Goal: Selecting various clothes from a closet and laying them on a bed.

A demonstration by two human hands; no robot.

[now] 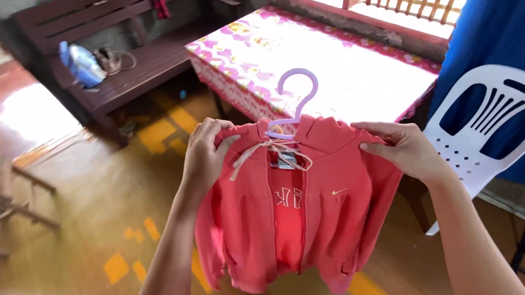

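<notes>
Small coral hooded jacket (pixel 298 216) on lilac plastic hanger (pixel 297 100), held in mid-air before the floral table's (pixel 346 70) near corner. Left hand (pixel 205 156) and right hand (pixel 402 147) each closed, pinching a shoulder. Probably soft, light, limp; best gripped at shoulders or hook.

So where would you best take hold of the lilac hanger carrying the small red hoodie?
Probably by the open hook of the lilac hanger, coming from above: it stands upright, clear of the red hoodie, while both hands, left hand and right hand, cover the shoulders.
</notes>
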